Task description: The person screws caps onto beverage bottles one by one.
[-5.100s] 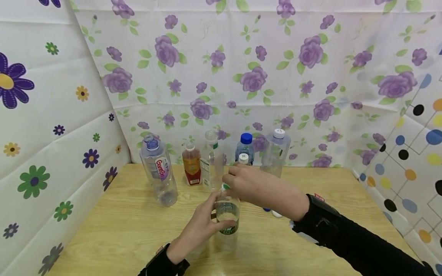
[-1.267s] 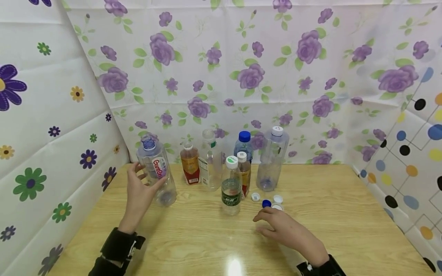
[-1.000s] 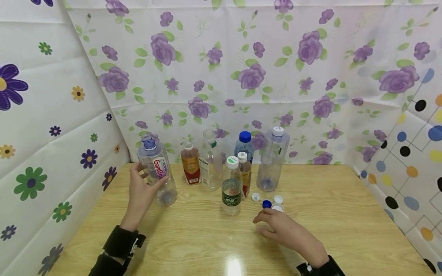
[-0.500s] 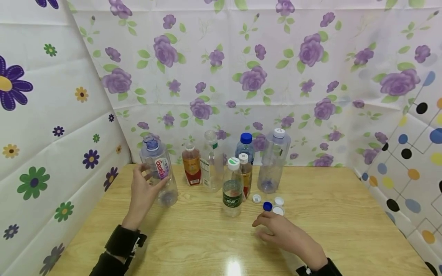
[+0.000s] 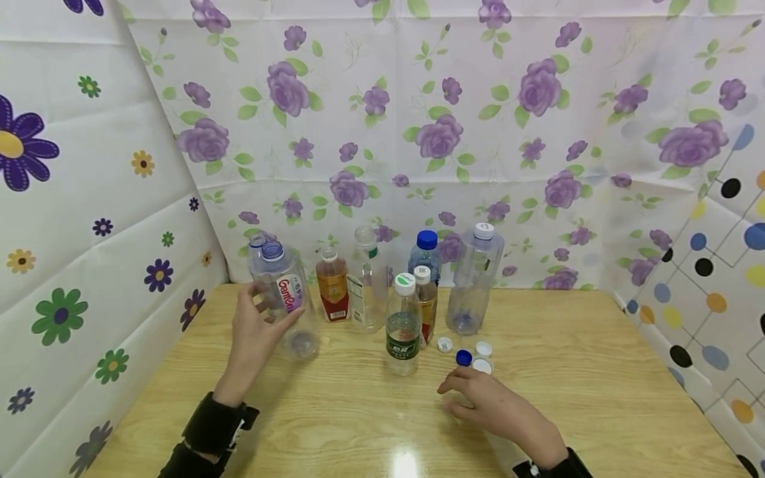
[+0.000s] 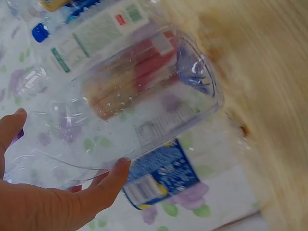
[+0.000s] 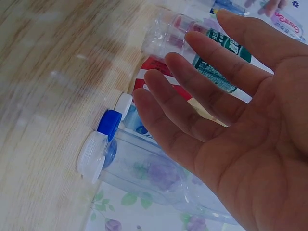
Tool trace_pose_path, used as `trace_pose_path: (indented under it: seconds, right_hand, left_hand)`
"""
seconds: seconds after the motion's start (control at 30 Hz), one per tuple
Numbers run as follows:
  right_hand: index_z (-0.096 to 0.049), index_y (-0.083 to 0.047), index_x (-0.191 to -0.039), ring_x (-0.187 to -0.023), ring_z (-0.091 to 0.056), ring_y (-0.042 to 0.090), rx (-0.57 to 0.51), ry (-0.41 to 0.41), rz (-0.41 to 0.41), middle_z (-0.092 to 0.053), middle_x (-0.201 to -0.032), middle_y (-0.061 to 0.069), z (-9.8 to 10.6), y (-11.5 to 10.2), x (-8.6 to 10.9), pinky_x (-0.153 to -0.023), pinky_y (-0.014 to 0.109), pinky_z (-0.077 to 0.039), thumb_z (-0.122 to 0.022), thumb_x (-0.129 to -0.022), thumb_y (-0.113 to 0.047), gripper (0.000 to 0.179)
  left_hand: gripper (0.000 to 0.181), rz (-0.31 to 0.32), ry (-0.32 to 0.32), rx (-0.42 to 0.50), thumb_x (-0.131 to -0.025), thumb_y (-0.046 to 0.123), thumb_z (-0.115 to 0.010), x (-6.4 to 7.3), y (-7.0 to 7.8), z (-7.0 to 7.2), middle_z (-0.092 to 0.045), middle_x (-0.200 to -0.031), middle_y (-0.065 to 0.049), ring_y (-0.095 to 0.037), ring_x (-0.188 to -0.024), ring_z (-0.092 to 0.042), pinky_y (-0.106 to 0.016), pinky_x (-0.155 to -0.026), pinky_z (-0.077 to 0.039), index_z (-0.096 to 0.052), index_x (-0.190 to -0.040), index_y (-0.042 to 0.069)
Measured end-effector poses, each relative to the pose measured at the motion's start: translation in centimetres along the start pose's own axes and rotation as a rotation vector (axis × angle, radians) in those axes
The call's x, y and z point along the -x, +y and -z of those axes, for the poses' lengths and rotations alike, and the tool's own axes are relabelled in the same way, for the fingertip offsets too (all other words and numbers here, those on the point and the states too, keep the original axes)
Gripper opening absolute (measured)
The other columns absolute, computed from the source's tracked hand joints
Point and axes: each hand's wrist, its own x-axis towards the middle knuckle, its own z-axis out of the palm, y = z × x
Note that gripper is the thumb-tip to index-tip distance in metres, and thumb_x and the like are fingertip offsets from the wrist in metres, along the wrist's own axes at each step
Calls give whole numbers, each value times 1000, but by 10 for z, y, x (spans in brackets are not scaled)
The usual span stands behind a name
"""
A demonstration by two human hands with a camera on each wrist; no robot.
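Note:
My left hand [image 5: 254,338] grips a large clear, uncapped plastic bottle [image 5: 301,343] with a pink-and-white label, at the left of the table. The left wrist view shows thumb and fingers around the bottle's side [image 6: 159,103]. Another uncapped bottle [image 5: 256,245] stands just behind it, mostly hidden. My right hand [image 5: 499,406] hovers low at the right with loose fingers, holding nothing. Just beyond its fingertips lie a blue cap [image 5: 463,358] and several white caps [image 5: 445,344]. In the right wrist view the palm [image 7: 260,139] is bare.
A capped bottle with a dark green label [image 5: 403,338] stands mid-table. Around it are an uncapped amber bottle [image 5: 332,289], a clear bottle [image 5: 373,292], a capped amber bottle [image 5: 427,302], a blue-capped bottle [image 5: 427,255] and a tall white-capped bottle [image 5: 474,279]. Patterned sheets [image 5: 382,146] enclose the table.
Earlier both hands were at the green-label bottle, the right at its cap. The left has since taken the pink-label bottle and shifted it slightly right, away from the one behind. The right came down near the caps.

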Motion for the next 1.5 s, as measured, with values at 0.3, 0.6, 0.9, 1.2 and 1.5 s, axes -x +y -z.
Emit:
trace_pose_path:
  seconds: [0.3,0.6,0.9,1.2,1.5]
  right_hand:
    - [-72,-8,-117,-100,-65,24,10,1,-3,-63,-112,4,-1,0,1,-75,28,-58,-69,-99,-16,20]
    - [-71,-8,-117,-100,-65,24,21,-5,-5,-62,-112,2,-2,0,1,-75,28,-58,-69,-99,-17,21]
    - [-71,-7,-118,-100,-65,24,20,-12,-7,-61,-112,3,-3,-1,2,-75,28,-58,-69,-99,-17,21]
    - [-71,-7,-118,-100,-65,24,48,7,9,-62,-112,4,-3,-1,4,-76,30,-58,-68,-99,-15,20]
    - [-71,-8,-117,-98,-65,23,90,20,4,-63,-111,3,1,1,6,-76,31,-57,-69,-99,-19,21]
  left_hand:
    - [91,-21,-91,30,-82,21,-88,21,28,-13,-45,-142,-20,-42,-127,-55,-49,-100,-56,-31,-150,2]
    - [92,-26,-217,112,-80,20,-90,50,56,-26,-43,-146,-16,-41,-129,-54,-49,-100,-56,-31,-150,6]
    - [87,-54,-330,180,-78,16,-91,79,81,-43,-47,-144,-14,-40,-129,-55,-43,-100,-57,-37,-146,10]
    - [88,-51,-455,253,-76,18,-92,90,81,-71,-49,-145,-5,-35,-130,-55,-37,-100,-57,-39,-146,21]
    - [93,-88,-563,290,-76,19,-92,98,72,-97,-49,-145,-9,-35,-127,-56,-33,-98,-57,-36,-150,18]
